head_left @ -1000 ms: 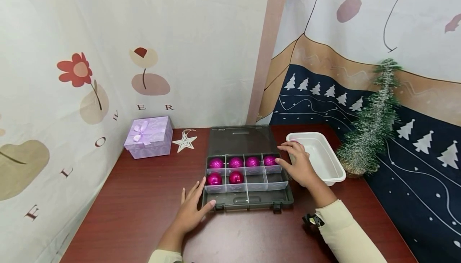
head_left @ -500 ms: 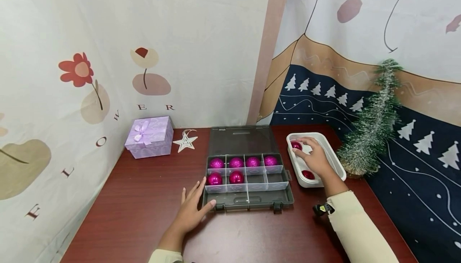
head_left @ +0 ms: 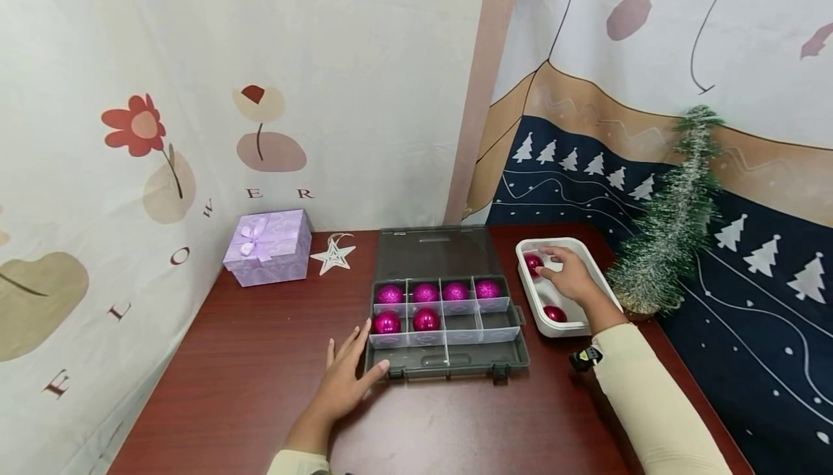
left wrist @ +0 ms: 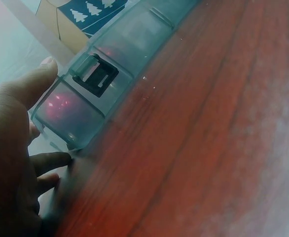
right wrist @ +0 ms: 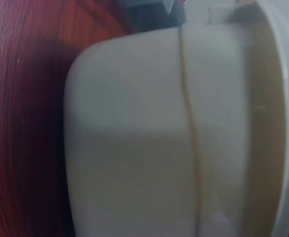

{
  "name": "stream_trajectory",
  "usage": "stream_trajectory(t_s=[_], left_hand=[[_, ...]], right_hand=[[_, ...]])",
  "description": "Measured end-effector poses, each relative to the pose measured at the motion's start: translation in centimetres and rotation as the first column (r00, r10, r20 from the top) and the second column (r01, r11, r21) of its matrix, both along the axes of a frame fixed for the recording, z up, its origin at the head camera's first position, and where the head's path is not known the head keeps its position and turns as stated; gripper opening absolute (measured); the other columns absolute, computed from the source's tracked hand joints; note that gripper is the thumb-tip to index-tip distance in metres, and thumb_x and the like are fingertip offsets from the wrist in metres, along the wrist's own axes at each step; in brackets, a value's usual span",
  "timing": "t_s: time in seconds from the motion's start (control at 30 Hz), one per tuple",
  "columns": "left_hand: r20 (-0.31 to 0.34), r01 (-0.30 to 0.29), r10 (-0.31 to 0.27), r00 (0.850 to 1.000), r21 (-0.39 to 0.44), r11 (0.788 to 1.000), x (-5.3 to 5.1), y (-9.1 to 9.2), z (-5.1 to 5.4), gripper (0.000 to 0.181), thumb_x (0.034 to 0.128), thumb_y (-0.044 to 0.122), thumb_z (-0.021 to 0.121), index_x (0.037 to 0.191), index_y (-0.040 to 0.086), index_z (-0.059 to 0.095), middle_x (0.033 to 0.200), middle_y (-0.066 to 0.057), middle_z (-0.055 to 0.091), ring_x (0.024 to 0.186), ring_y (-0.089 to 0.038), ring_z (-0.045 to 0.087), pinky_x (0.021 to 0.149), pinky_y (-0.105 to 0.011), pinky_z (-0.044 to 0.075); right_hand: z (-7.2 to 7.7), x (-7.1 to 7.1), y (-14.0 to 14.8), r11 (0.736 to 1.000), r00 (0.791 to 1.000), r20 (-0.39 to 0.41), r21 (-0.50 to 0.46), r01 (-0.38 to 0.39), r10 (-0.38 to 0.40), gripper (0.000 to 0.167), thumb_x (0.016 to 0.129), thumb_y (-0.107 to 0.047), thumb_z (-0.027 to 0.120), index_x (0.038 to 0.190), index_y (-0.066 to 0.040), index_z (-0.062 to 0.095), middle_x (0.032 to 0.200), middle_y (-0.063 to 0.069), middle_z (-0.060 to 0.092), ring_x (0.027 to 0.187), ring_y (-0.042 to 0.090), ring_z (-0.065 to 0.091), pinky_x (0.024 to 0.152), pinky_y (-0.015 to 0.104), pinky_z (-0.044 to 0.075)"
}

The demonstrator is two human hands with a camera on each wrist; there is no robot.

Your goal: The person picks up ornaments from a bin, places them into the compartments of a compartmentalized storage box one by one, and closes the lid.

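Observation:
A dark translucent compartment box (head_left: 484,354) lies with its lid (head_left: 436,254) swung back. Glittery magenta Christmas balls (head_left: 426,293) fill the back row of cells. Two shiny magenta balls (head_left: 426,319) sit in the left cells of the middle row. My left hand (head_left: 343,381) rests against the box's front left corner, fingers along the side and thumb at the front edge. Inside the white tray (head_left: 545,324), my right hand (head_left: 575,280) has its fingertips beside a shiny ball (head_left: 533,264), with no clear grip. Another ball (head_left: 554,314) lies near the tray's front. The right wrist view shows only the tray's outside.
A lilac gift box (head_left: 268,247) with a bow and a white star ornament (head_left: 334,256) stand at the back left. Right of the tray is a small frosted Christmas tree (head_left: 670,236). Printed cloth hangs behind the dark red wooden table (head_left: 260,359).
My right hand has moved right from the box's back right cell into the white tray, uncovering the balls there. The left hand stays at the box corner.

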State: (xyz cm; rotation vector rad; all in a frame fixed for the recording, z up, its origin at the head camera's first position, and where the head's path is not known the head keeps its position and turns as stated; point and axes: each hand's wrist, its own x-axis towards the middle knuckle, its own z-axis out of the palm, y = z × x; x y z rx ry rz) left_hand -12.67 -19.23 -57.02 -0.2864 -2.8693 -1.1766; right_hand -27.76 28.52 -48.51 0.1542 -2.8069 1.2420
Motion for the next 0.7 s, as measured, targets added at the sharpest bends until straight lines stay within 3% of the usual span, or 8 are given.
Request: stream_trajectory(t_s=[0.37,0.7], left_hand=[[0.002,0.002,-0.002,1.0,-0.002,1.0,0.0,0.0,0.1,0.089,0.1024,0.055,0.068,0.175,0.021,0.028,0.172,-0.019,0.045,0.165,-0.045,0.034,0.132,-0.078,-0.007],[-0.001,0.0,0.0,1.0,-0.002,1.0,0.0,0.0,0.0,0.09,0.1024,0.055,0.068,0.175,0.021,0.028,0.173,-0.019,0.045,0.165,-0.045,0.034,0.132,-0.078,-0.007]], right_hand=[[-0.4,-1.2,0.2,0.999,0.993,0.114,0.038,-0.024,0.019,0.05,0.104,-0.006,0.068,0.151,0.009,0.056,0.159,0.037,0.05,0.144,0.058,0.054,0.118,0.065,0.05],[-0.1,-1.9,0.3,0.999,0.987,0.153,0.023,-0.046,0.042,0.05,0.103,-0.003,0.069,0.15,0.01,0.057,0.157,0.039,0.052,0.141,0.058,0.058,0.116,0.063,0.053]])
